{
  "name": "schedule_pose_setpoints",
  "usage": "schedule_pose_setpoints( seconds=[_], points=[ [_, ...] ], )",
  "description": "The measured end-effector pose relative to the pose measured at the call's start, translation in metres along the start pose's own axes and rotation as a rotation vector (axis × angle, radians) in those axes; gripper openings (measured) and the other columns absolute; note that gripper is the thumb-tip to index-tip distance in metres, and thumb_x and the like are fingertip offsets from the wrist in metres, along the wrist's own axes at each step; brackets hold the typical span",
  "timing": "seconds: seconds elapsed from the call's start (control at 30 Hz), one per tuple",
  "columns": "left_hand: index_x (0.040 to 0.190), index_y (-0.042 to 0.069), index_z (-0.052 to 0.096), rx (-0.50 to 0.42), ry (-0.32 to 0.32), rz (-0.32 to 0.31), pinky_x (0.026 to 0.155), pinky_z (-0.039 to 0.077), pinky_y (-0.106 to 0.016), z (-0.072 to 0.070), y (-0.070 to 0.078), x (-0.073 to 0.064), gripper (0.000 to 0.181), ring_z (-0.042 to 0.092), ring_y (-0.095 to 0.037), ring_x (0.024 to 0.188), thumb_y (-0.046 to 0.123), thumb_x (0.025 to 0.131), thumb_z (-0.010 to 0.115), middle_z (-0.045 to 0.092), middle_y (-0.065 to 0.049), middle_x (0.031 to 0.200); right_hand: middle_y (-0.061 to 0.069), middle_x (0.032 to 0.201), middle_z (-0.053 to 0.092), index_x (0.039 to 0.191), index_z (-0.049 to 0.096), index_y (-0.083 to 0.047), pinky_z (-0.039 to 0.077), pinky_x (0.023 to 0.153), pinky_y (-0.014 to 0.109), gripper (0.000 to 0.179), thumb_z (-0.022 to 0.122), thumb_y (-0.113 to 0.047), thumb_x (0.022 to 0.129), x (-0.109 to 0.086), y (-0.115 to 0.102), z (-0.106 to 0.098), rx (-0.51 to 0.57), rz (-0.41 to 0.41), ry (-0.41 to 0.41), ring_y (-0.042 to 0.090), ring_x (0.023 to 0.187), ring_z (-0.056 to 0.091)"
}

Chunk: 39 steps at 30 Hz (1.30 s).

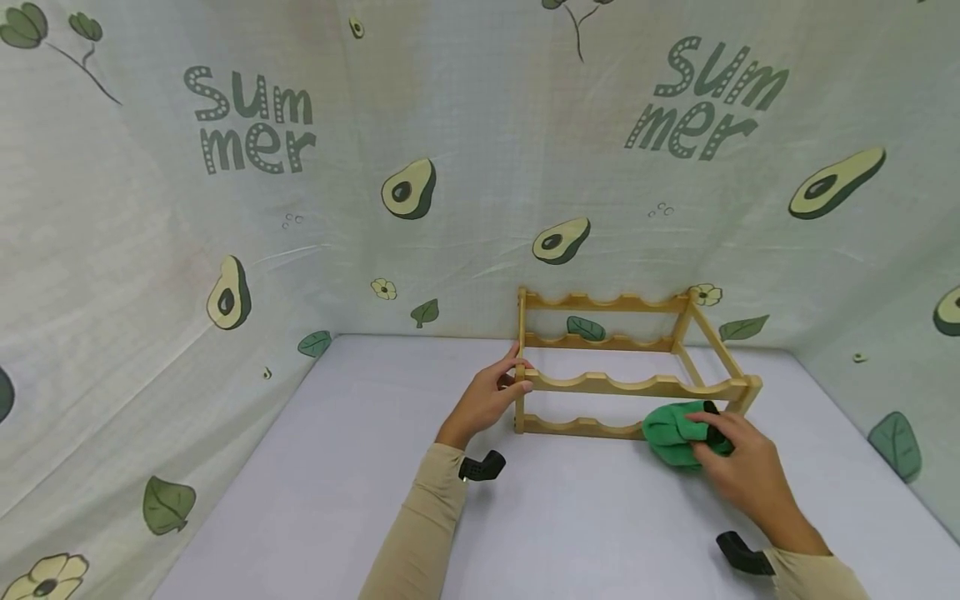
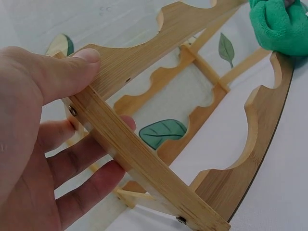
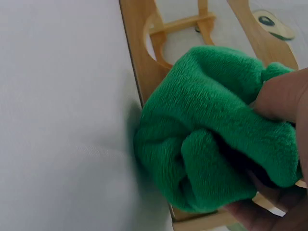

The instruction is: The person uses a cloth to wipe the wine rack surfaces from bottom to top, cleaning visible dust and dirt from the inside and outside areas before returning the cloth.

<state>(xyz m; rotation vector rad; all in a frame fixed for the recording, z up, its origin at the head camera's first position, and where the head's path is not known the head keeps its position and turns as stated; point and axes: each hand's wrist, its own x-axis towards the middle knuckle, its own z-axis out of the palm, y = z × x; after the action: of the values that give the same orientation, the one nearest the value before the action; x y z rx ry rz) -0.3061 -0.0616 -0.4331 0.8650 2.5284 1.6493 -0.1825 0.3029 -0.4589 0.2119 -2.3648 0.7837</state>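
Wiping the low front bar of the wooden rack looks like the step in hand — the right hand pinches a bunched green cloth against the right end of that bar. The rack stands on the white table, and the left hand is wrapped on its left end, thumb in front and fingers behind. Next, I think, the left hand should hold the rack still — while the right hand rubs the cloth along the wood, into each dip.
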Motion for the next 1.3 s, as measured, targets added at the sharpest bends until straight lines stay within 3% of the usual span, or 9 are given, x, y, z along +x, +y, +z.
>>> schedule_pose_setpoints(
  seconds=[0.1,0.2,0.27,0.37,0.47,0.67,0.9,1.07,1.3],
  points=[
    [0.12,0.023,0.065,0.002,0.008,0.001,0.078,0.051,-0.03,0.0,0.0,0.0,0.021,0.061,-0.014,0.09,0.029,0.099,0.065,0.027,-0.001,0.163,0.023,0.113,0.062,0.113,0.07,-0.003,0.042,0.098,0.038,0.039,0.072,0.008,0.076,0.0,0.005,-0.006,-0.019,0.026,-0.008,0.044,0.109,0.056],
    [0.118,0.023,0.066,0.001,0.02,0.012,0.076,0.05,-0.03,0.001,-0.002,0.0,0.02,0.061,-0.013,0.088,0.028,0.099,0.066,0.028,-0.002,0.163,0.027,0.116,0.06,0.114,0.069,-0.001,0.04,0.09,0.064,0.038,0.072,0.007,0.077,0.0,0.007,-0.01,-0.027,0.044,-0.01,0.051,0.113,0.054],
    [0.118,0.023,0.066,-0.001,0.029,0.022,0.075,0.051,-0.03,0.001,-0.002,0.0,0.019,0.062,-0.013,0.087,0.028,0.099,0.066,0.028,-0.004,0.162,0.027,0.117,0.06,0.114,0.069,-0.001,0.041,0.093,0.061,0.038,0.072,0.007,0.077,0.0,0.008,-0.011,-0.028,0.041,-0.007,0.051,0.112,0.054],
    [0.117,0.024,0.066,-0.004,0.043,0.031,0.075,0.052,-0.031,0.002,-0.004,0.001,0.019,0.062,-0.014,0.087,0.028,0.098,0.067,0.029,-0.005,0.162,0.026,0.115,0.061,0.113,0.07,-0.002,0.041,0.101,0.035,0.038,0.073,0.007,0.076,0.0,0.008,-0.012,-0.038,0.029,0.006,0.048,0.11,0.056],
    [0.117,0.026,0.066,0.005,0.052,0.033,0.075,0.052,-0.031,0.003,-0.005,0.0,0.019,0.063,-0.013,0.087,0.03,0.098,0.068,0.03,-0.004,0.162,0.023,0.109,0.062,0.112,0.071,-0.004,0.037,0.093,0.019,0.039,0.075,0.006,0.074,-0.001,0.008,-0.013,-0.059,0.017,0.022,0.042,0.103,0.058],
    [0.117,0.026,0.067,0.014,0.051,0.032,0.079,0.053,-0.032,0.003,-0.004,-0.001,0.021,0.064,-0.01,0.088,0.03,0.097,0.068,0.031,-0.003,0.162,0.021,0.103,0.061,0.109,0.072,-0.003,0.045,0.073,0.047,0.039,0.075,0.005,0.071,0.002,0.005,-0.02,-0.121,-0.009,0.004,0.037,0.089,0.058],
    [0.116,0.027,0.068,0.037,0.056,0.033,0.078,0.054,-0.029,0.002,-0.005,-0.002,0.02,0.065,-0.01,0.09,0.032,0.097,0.069,0.033,-0.004,0.161,0.023,0.106,0.06,0.11,0.071,-0.002,0.046,0.072,0.058,0.038,0.075,0.004,0.073,0.003,0.003,-0.022,-0.141,0.023,-0.069,0.04,0.091,0.059],
    [0.116,0.026,0.069,0.029,0.059,0.025,0.079,0.054,-0.03,0.002,-0.004,-0.003,0.021,0.065,-0.011,0.091,0.033,0.096,0.07,0.035,-0.004,0.16,0.021,0.107,0.06,0.109,0.071,-0.003,0.047,0.073,0.06,0.038,0.075,0.004,0.072,0.003,0.0,-0.014,-0.153,0.005,-0.1,0.04,0.092,0.059],
    [0.116,0.025,0.069,0.02,0.053,0.012,0.079,0.054,-0.03,0.0,-0.002,-0.002,0.021,0.065,-0.012,0.092,0.032,0.097,0.069,0.034,-0.003,0.16,0.012,0.1,0.063,0.106,0.073,-0.007,0.05,0.068,0.053,0.037,0.075,0.003,0.07,0.003,-0.007,0.006,-0.14,-0.089,-0.048,0.029,0.083,0.061]
  ],
)
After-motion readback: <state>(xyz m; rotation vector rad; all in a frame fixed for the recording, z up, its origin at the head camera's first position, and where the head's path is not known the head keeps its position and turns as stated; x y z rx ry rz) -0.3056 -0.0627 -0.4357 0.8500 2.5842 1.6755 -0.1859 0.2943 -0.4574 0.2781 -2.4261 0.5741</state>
